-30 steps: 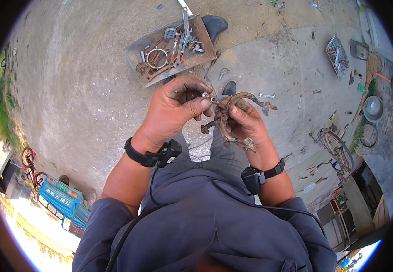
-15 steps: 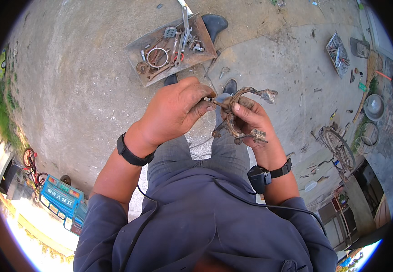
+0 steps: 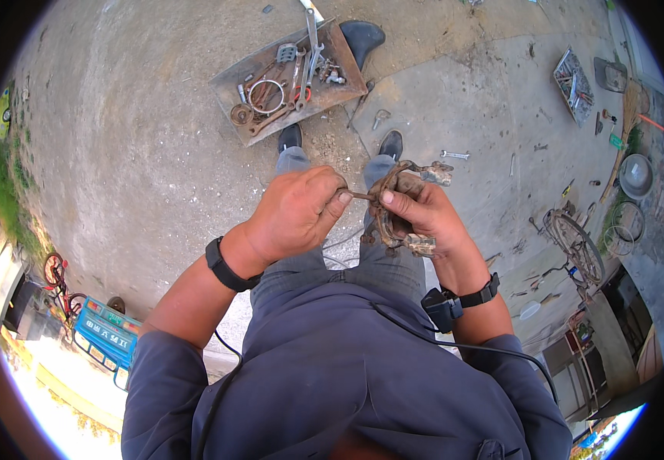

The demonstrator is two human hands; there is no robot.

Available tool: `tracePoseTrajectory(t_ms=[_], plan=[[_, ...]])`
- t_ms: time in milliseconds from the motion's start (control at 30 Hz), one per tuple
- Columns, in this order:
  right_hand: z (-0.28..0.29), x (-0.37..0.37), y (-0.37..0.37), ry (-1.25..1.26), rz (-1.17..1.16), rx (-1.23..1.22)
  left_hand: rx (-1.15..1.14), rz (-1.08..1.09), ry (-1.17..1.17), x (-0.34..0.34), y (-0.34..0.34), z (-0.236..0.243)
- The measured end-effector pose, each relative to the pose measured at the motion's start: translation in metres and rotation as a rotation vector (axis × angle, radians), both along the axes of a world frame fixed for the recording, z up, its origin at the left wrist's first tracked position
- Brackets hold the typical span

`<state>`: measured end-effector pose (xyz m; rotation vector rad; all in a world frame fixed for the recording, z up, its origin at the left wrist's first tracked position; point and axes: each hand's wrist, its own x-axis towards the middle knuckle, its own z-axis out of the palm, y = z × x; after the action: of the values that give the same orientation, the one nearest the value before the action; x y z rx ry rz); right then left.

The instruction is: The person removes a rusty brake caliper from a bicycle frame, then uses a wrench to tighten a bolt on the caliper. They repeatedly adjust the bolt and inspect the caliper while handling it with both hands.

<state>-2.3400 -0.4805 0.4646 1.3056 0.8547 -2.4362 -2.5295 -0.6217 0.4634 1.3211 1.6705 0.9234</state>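
A rusty bicycle caliper brake (image 3: 382,224), with curved arms and a worn block at each end, is held over my knees. My right hand (image 3: 433,216) grips it, the thumb pressed on its middle. From that middle a thin bolt (image 3: 359,195) points left. My left hand (image 3: 292,213) is closed in a pinch at the bolt's outer end, and its fingers hide what lies between them there.
Beyond my feet lies a metal tray (image 3: 232,115) of wrenches and parts, beside a black saddle (image 3: 361,38). A wrench (image 3: 455,155) is on the concrete. To the right are a second tool tray (image 3: 575,96), a bicycle wheel (image 3: 577,249) and a basin (image 3: 636,179).
Both hands and the caliper brake have come lower, nearer my body. The small dark piece that showed between my left fingertips is now covered by them.
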Motion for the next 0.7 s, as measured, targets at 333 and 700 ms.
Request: tracePoseTrajectory(t_ms=[333, 700], plan=[[0.002, -0.001, -0.005, 0.184, 0.117, 0.575, -0.508, 0.274, -0.629, 0.015, -0.013, -0.003], [0.003, 0.000, 0.007, 0.205, 0.256, 0.741, -0.298, 0.196, -0.327, 0.013, -0.007, -0.001]])
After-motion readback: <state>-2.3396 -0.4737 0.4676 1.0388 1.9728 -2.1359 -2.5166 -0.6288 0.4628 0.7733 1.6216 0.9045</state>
